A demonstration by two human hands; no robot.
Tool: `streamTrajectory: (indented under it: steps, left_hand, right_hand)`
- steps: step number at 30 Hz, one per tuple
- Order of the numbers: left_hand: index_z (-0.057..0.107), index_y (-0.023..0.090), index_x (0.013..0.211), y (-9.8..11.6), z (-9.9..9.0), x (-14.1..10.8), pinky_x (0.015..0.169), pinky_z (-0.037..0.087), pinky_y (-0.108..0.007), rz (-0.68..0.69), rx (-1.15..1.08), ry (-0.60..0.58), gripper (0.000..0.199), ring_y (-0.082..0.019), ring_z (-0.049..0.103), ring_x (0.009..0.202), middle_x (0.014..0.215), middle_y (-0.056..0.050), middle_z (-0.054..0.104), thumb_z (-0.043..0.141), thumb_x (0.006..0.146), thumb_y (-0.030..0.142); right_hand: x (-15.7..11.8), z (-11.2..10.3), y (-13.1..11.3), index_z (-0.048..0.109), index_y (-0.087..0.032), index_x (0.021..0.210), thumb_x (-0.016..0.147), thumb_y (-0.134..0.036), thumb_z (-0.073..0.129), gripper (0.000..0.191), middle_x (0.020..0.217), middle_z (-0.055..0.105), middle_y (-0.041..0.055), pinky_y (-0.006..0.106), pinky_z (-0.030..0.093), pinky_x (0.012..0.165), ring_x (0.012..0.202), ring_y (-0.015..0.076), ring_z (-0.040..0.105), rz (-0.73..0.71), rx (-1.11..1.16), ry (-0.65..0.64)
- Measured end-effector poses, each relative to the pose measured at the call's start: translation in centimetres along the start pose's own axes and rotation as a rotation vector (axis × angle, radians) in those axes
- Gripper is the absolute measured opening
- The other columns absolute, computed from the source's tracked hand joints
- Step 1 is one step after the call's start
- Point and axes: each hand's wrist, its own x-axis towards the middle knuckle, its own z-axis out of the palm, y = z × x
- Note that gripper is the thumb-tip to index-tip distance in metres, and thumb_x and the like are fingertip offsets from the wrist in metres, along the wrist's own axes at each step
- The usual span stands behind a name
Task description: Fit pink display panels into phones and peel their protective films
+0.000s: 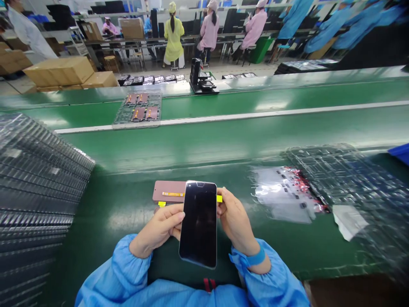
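Observation:
A black phone screen (198,224) is held upright over the green bench, its dark glossy face towards me. My left hand (164,224) grips its left edge, thumb in front and fingers behind. At the upper right edge, a small yellow tab (219,198) sticks out, and the closed fingers of my right hand (234,215) pinch it. Behind the screen lies a brownish-pink screen panel (169,189) with an orange flex cable (172,194); the held screen covers its right end. Another yellow tab (162,204) shows at its lower edge.
Stacked clear plastic trays (38,170) rise at the left. On the right are clear plastic film pouches (281,192), a white paper (349,221) and more clear trays (345,179). A tray with several panels (137,121) sits across the belt, near a black fixture (203,83). Co-workers are beyond.

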Motion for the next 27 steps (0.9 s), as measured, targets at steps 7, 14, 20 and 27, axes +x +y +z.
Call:
streamTrajectory:
  steps: [7,14,20,27]
  left_hand:
    - [0.070,0.014,0.112,1.5,-0.9,-0.2,0.044,0.044,-0.011,0.266,-0.035,0.270,0.036,-0.004,0.055,0.049,0.060,0.004,0.057,0.074,0.083,0.035]
    - [0.069,0.019,0.118,2.0,-0.8,-0.5,0.060,0.059,-0.020,0.306,-0.001,0.338,0.036,-0.013,0.071,0.070,0.090,-0.005,0.074,0.067,0.087,0.038]
    - [0.072,0.015,0.106,1.0,-0.9,-0.4,0.064,0.058,-0.025,0.260,0.169,0.255,0.043,-0.015,0.067,0.071,0.090,-0.007,0.070,0.054,0.093,0.051]
    - [0.067,0.013,0.076,1.1,-0.6,-0.6,0.056,0.046,-0.021,0.260,0.575,0.195,0.032,-0.007,0.054,0.056,0.075,0.000,0.058,0.062,0.088,0.042]
  right_hand:
    - [-0.4,-0.6,0.7,0.071,-0.014,0.100,0.089,-0.061,0.057,0.050,0.074,0.068,0.0043,0.023,0.051,0.055,0.061,0.0125,0.062,0.245,-0.178,-0.392]
    - [-1.0,-0.6,1.1,0.057,-0.023,0.134,0.092,-0.045,0.063,0.048,0.086,0.077,0.0049,0.027,0.057,0.072,0.082,0.0175,0.074,0.244,-0.198,-0.598]
    - [-0.8,-1.3,1.5,0.059,-0.021,0.130,0.094,-0.041,0.061,0.041,0.085,0.078,0.0044,0.029,0.059,0.071,0.076,0.0170,0.074,0.092,-0.203,-0.480]
    - [-0.7,-1.9,1.3,0.056,-0.022,0.131,0.095,-0.038,0.061,0.040,0.081,0.078,0.0023,0.030,0.059,0.072,0.075,0.0177,0.074,-0.043,-0.196,-0.371]
